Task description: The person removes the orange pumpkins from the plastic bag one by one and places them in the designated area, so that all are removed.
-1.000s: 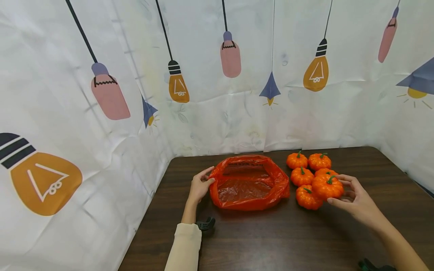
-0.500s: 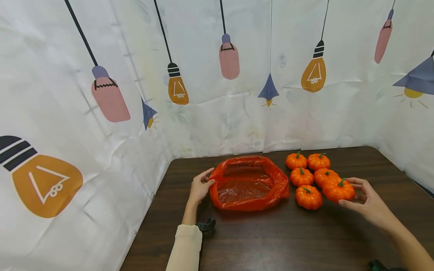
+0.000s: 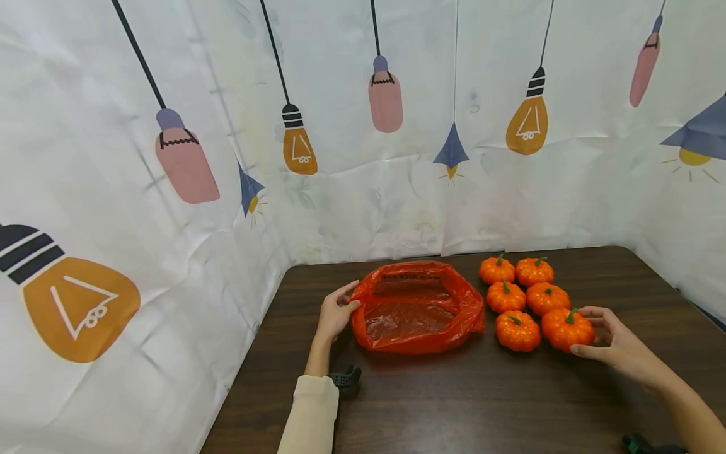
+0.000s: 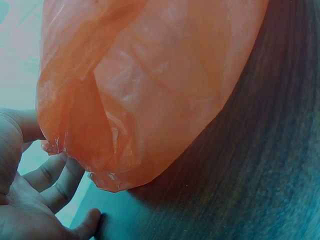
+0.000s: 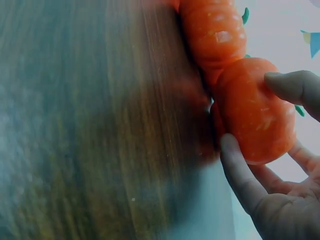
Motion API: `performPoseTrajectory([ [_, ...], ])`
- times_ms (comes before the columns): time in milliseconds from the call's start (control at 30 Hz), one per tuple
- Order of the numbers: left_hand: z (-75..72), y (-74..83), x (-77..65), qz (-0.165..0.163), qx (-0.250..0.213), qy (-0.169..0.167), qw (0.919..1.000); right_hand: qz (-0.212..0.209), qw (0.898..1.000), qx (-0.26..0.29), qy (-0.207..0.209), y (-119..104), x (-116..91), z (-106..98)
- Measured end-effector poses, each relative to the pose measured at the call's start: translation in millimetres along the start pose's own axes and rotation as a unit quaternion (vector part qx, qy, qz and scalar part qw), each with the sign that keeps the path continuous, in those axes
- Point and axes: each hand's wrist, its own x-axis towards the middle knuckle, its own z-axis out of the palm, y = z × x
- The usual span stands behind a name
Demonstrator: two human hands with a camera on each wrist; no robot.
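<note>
A red plastic bag [image 3: 420,343] lies on the table with its mouth spread wide. At the bag's left rim, my left hand [image 3: 334,313] pinches the film between thumb and fingers; in the left wrist view, the bag's side [image 4: 165,75] hangs in folds beside the fingers. My right hand [image 3: 615,343] holds a small orange pumpkin [image 3: 563,330] with a green stem, at the near right of a pumpkin cluster. In the right wrist view, thumb and fingers sit around this pumpkin [image 5: 257,112], low by the tabletop and close against a neighbouring pumpkin [image 5: 212,32].
Several more small pumpkins [image 3: 517,331] stand in two columns right of the bag. The dark wooden table [image 3: 442,403] backs onto a white curtain [image 3: 363,214] printed with lamps. Dark wrist straps [image 3: 346,377] are on both arms.
My right hand has carried its pumpkin rightward, then lowered it beside the front pumpkin, uncovering the one behind. The left hand and bag have stayed put.
</note>
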Motion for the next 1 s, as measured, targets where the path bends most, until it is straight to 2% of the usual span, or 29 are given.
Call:
performPoseTrajectory([
  [233,1.3,1.0,-1.0,0.005,-0.003,-0.002,1.0000,-0.006,1.000,-0.006,-0.017,8,1,-1],
  [500,2.0,1.8,-1.0,-0.001,-0.006,-0.002,1.0000,-0.011,0.998,-0.051,-0.018,12,5,-2],
  [1000,1.4,-1.2,-0.3,0.004,0.002,0.001,1.0000,0.015,0.998,-0.025,-0.052,14,11,-5],
])
